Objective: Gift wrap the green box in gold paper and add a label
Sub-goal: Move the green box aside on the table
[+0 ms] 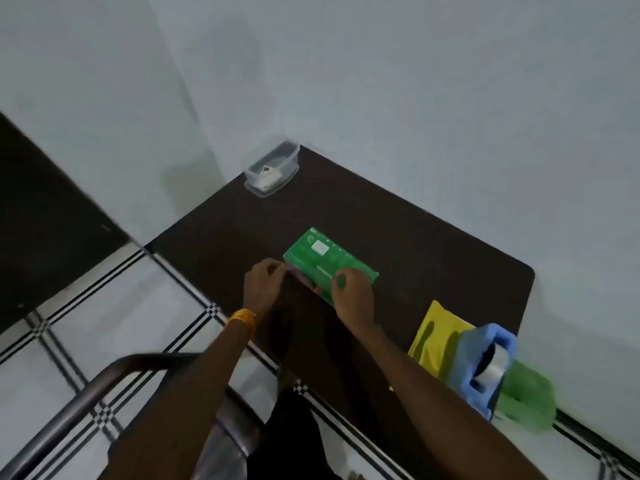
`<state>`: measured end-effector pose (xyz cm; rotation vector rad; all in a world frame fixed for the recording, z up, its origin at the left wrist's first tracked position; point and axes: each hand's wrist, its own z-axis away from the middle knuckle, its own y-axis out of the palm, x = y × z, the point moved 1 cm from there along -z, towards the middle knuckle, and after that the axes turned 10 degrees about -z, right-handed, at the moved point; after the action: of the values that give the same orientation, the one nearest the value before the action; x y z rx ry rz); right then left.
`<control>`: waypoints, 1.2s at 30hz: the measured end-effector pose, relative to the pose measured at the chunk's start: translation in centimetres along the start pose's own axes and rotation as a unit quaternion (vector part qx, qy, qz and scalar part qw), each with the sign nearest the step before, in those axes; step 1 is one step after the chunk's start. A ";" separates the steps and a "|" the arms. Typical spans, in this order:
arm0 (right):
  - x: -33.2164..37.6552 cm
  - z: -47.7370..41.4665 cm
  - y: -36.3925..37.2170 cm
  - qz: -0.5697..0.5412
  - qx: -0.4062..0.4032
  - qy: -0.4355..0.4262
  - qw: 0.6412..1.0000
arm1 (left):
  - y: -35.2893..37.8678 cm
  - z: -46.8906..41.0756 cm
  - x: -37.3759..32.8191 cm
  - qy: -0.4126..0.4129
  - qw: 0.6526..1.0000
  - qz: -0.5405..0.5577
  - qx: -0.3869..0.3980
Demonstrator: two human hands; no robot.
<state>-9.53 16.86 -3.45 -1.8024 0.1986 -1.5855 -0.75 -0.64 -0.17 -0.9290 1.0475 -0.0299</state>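
**Green box on the dark table, both your hands at it**

You stand at a dark brown table (433, 254) that is pushed into the corner of 2 pale grey walls (415, 98). The floor (86, 323) has white tiles with black checked lines. At the far corner of the table stands a clear plastic container (272, 166) with small things inside, too blurred to name. On the right side lie 3 bags: a yellow bag (433, 336), a blue bag (485, 362) partly on top of it, and a green bag (530, 400) beyond the table edge. A metal chair frame (104, 386) is at the lower left.

The green box (323, 258) lies flat near the middle of the table, unwrapped, at an angle to you. Your left hand (265, 282), with orange bangles (242, 318) on the wrist, is at the box's left corner. Its fingers are bent together there, but the blur does not let me tell if they pinch the box. Your right hand (351, 292) is on the near right part of the box, with its fingers curled over the top and holding it.
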 end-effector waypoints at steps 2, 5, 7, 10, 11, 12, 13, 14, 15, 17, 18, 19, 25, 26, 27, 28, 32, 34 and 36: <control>-0.5 -1.0 0.6 0.080 -0.038 0.014 0.996 | 0.7 -3.0 -0.3 0.013 0.999 -0.032 0.003; -1.6 -1.7 1.6 0.151 -0.026 0.097 0.983 | 3.0 -7.2 -0.2 0.026 0.992 -0.097 0.074; -1.9 -2.6 2.1 0.147 -0.003 0.145 0.978 | 4.3 -9.2 0.0 0.030 0.981 -0.109 0.156; -2.1 -3.9 2.7 0.134 -0.004 0.183 0.974 | 6.1 -11.0 0.2 0.065 0.963 -0.106 0.241; -2.1 -4.2 2.7 0.132 -0.008 0.189 0.973 | 6.4 -11.2 0.1 0.076 0.959 -0.110 0.249; -2.2 -4.6 2.7 0.134 -0.011 0.192 0.972 | 6.6 -11.6 0.1 0.080 0.957 -0.117 0.255; -2.4 -5.2 2.6 0.135 -0.014 0.198 0.971 | 6.9 -12.3 0.2 0.084 0.954 -0.121 0.261; -2.7 -5.8 2.5 0.136 -0.016 0.200 0.970 | 7.2 -13.1 0.0 0.089 0.951 -0.119 0.270; -2.9 -6.4 2.2 0.141 -0.013 0.195 0.970 | 7.5 -13.9 0.2 0.090 0.950 -0.112 0.276; -3.6 -7.5 1.6 0.149 -0.005 0.189 0.971 | 8.7 -15.5 0.7 0.092 0.947 -0.107 0.290; -4.0 -8.0 1.2 0.151 -0.001 0.185 0.971 | 9.0 -16.1 0.5 0.095 0.945 -0.106 0.296; -4.1 -8.6 0.9 0.150 -0.001 0.183 0.972 | 9.2 -16.4 0.2 0.101 0.944 -0.102 0.296; -5.2 -11.2 -0.5 0.100 -0.061 0.205 0.972 | 9.5 -18.2 -3.2 0.122 0.938 -0.114 0.305; -5.7 -11.9 -0.6 0.089 -0.071 0.207 0.972 | 9.6 -18.4 -4.0 0.127 0.939 -0.121 0.297; -6.2 -12.3 -0.8 0.076 -0.080 0.213 0.971 | 9.9 -18.8 -4.2 0.134 0.940 -0.126 0.289; -6.4 -12.9 -0.9 0.060 -0.091 0.220 0.969 | 10.0 -19.2 -4.6 0.135 0.939 -0.129 0.288; -6.8 -14.0 -1.1 -0.001 -0.134 0.233 0.963 | 10.7 -21.4 -4.8 0.154 0.939 -0.119 0.283; -7.0 -14.8 -1.1 -0.015 -0.146 0.235 0.961 | 10.9 -22.7 -4.9 0.162 0.940 -0.115 0.278; -7.1 -15.4 -0.8 -0.030 -0.172 0.240 0.955 | 11.3 -23.8 -4.9 0.180 0.936 -0.124 0.276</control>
<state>-25.55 15.04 -8.89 -1.6447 0.6870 -2.1197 -25.66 -6.60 -8.22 -0.5383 1.1652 -0.6964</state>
